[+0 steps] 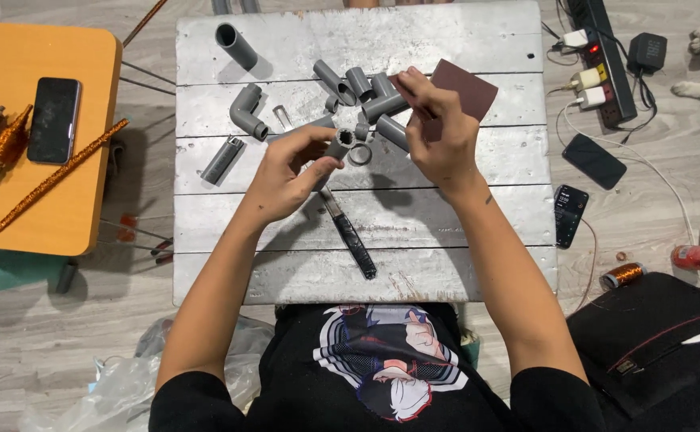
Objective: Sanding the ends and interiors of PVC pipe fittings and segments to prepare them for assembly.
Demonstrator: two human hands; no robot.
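Grey plastic pipe piece (339,145), short and hollow, sits pinched between the thumb and fingers of the left hand (290,172), its open end facing up, held just above the counter (478,240) near the middle. The right hand (438,128) is closed on a dark reddish-brown sheet of sandpaper (466,86), gripping it by one edge close beside the pipe piece. Just past both hands lies a loose cluster of short grey pipe offcuts (366,88) and a small grey ring (360,154), all on the counter of pale, worn planks. To the left rest a grey elbow fitting (248,112) and a single pipe length (236,46) nearer the far corner. A dark-handled knife (352,236) lies below the hands, pointing toward the person. Off the counter, an orange side table (86,160) at left carries a black phone (53,120), and a power strip (610,60) lies on the floor at right
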